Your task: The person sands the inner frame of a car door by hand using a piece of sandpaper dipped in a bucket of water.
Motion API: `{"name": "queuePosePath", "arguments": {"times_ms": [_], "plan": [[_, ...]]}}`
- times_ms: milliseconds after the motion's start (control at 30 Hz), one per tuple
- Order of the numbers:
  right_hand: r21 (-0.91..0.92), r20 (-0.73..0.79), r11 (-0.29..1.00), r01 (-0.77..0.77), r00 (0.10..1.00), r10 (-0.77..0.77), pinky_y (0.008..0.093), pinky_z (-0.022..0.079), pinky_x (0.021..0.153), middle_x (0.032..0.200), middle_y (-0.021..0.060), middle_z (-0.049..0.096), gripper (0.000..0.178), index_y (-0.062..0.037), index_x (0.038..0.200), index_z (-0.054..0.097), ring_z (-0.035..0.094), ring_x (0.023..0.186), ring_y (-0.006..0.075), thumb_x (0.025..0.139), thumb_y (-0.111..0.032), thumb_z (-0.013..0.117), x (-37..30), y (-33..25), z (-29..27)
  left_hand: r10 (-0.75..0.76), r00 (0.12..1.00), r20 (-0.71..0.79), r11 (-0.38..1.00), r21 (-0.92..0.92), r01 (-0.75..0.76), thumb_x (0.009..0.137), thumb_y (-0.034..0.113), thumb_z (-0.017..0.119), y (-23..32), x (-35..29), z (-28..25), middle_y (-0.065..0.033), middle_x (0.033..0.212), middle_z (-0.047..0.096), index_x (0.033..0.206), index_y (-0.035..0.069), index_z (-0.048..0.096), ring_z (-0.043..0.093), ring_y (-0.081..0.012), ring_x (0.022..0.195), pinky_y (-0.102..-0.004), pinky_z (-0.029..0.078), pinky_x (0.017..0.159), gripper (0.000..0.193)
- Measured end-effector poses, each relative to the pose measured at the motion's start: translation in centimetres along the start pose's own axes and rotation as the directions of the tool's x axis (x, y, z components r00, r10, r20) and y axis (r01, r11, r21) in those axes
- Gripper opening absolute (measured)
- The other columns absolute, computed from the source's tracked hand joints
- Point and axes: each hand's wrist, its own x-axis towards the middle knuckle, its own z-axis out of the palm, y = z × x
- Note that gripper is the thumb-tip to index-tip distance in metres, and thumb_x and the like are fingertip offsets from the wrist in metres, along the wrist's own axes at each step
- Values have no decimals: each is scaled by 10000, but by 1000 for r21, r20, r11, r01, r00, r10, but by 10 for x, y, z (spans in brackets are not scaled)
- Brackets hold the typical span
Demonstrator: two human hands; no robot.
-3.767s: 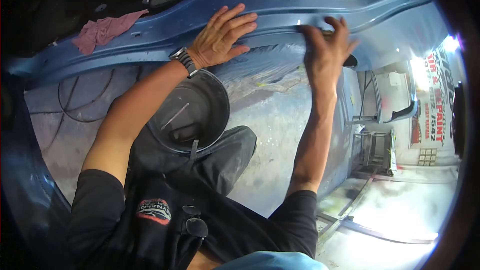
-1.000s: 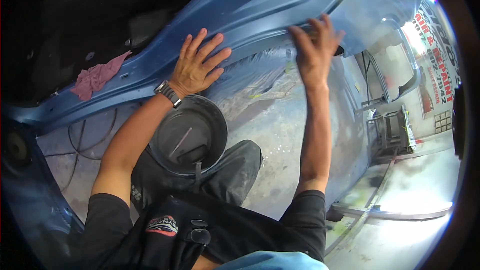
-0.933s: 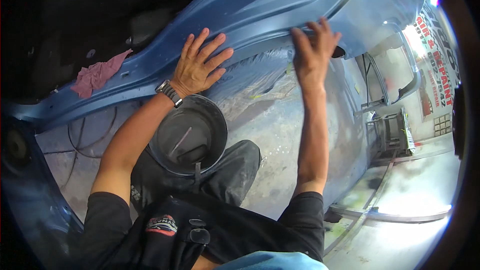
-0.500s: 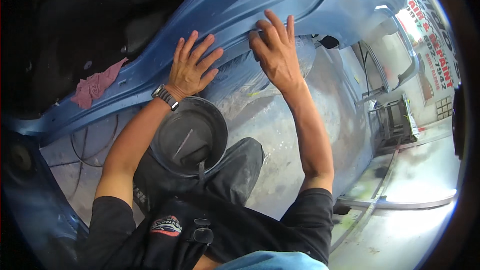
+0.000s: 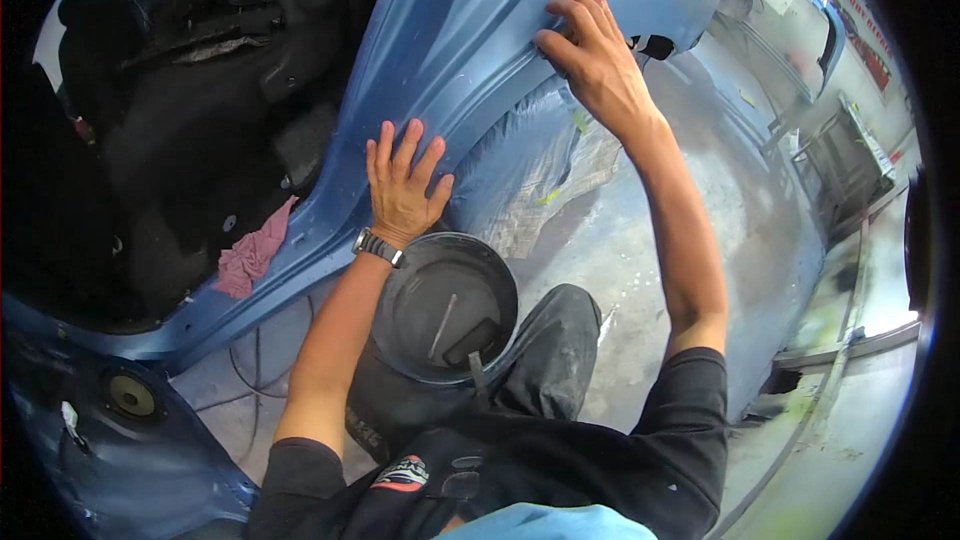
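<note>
My left hand [image 5: 404, 190], with a dark-strapped watch [image 5: 379, 246] on the wrist, has its fingers spread against the blue car body panel [image 5: 425, 90], beside the door opening. Farther right and higher, my right hand [image 5: 600, 65] is at the rim of the wheel arch, its fingers bent and drawn together. A dark edge shows beneath those fingers; I cannot make out what it is. Below my left hand, a black bucket [image 5: 505, 285] sits by my legs, with a thin pale stick [image 5: 442, 326] and a dark piece [image 5: 470, 342] inside.
A pink cloth [image 5: 254, 252] lies over the door sill at left. Crumpled masking plastic [image 5: 545, 160] covers the wheel area. An open door with a round speaker [image 5: 131, 395] stands at lower left. Cables [image 5: 258, 360] trail on the floor. A metal stand [image 5: 850, 160] is at right.
My right hand has moved right along the wheel arch, closer to the dark hole in the panel. My left hand stays spread on the panel. The view has shifted, showing more of the car's interior.
</note>
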Motion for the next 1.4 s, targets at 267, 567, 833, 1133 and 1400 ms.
{"name": "queuePosePath", "arguments": {"times_ms": [267, 567, 833, 1133, 1400], "plan": [[305, 177, 927, 220, 943, -282, 704, 265, 1196, 1348, 118, 594, 184, -104, 1044, 693, 440, 1479, 353, 864, -132, 666, -15, -114, 51, -64, 997, 39, 997, -49, 66, 955, 353, 695, -4, -14, 1, -122, 1651, 391, 1467, 241, 526, 244, -438, 1557, -669, 160, 1223, 551], [223, 136, 951, 215, 959, -248, 740, 241, 1194, 1283, 98, 613, 215, -109, 979, 713, 404, 1492, 356, 788, -197, 670, -32, -146, 72, -249, 962, 110, 968, -10, 251, 931, 381, 719, -6, -86, 18, -188, 1677, 296, 1453, 199, 486, 141, -519, 1559, -741, 72, 1206, 600], [-20, 63, 998, -67, 996, 68, 775, 210, 1181, 1364, 102, 620, 189, -157, 1019, 738, 425, 1482, 349, 844, -199, 678, -17, -49, 26, -146, 940, 308, 985, 132, 110, 938, 369, 714, -34, -152, -8, -188, 1721, 204, 1533, 215, 404, 54, -545, 1570, -764, 53, 1197, 689], [-11, -8, 1000, 26, 1000, -26, 752, 187, 1201, 1447, 94, 569, 203, -201, 1070, 731, 392, 1512, 319, 885, -173, 653, -18, -26, 31, -163, 948, 272, 985, 94, 143, 918, 380, 737, -30, -153, -13, -147, 1728, 193, 1532, 252, 428, 38, -528, 1575, -772, 66, 1195, 699], [1, 69, 1000, -1, 998, 1, 755, 173, 1202, 1434, 80, 561, 215, -180, 1067, 718, 348, 1534, 320, 867, -106, 690, -9, -36, 22, -135, 951, 279, 990, 87, 115, 966, 380, 688, -30, -149, -20, -197, 1733, 166, 1605, 200, 335, 20, -539, 1576, -764, 29, 1196, 751]]}}
